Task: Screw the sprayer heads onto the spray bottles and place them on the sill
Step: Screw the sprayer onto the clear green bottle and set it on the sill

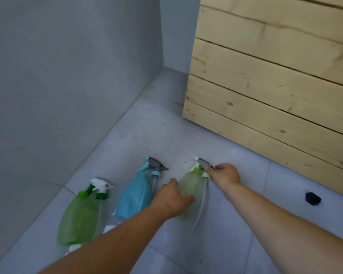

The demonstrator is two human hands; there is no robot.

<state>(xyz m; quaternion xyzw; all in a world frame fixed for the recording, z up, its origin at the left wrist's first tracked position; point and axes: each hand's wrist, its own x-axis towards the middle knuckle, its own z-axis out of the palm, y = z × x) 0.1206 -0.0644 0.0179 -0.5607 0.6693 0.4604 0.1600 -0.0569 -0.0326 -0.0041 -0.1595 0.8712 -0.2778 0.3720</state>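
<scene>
Three spray bottles lie on the grey tiled floor, each with a loose sprayer head beside its neck. My left hand (171,198) grips the body of the pale yellow-green bottle (188,184). My right hand (225,174) pinches that bottle's pale green and grey sprayer head (203,165), whose clear dip tube (201,204) trails toward me. To the left lies the blue bottle (133,194) with a turquoise and grey sprayer head (154,167). Furthest left is the green bottle (79,218) with a white and green sprayer head (100,187).
A pale wooden plank box (275,86) stands at the right, close behind the bottles. A grey wall (67,76) runs along the left. A small black object (313,198) lies on the floor tiles (246,204) at the right. No sill is in view.
</scene>
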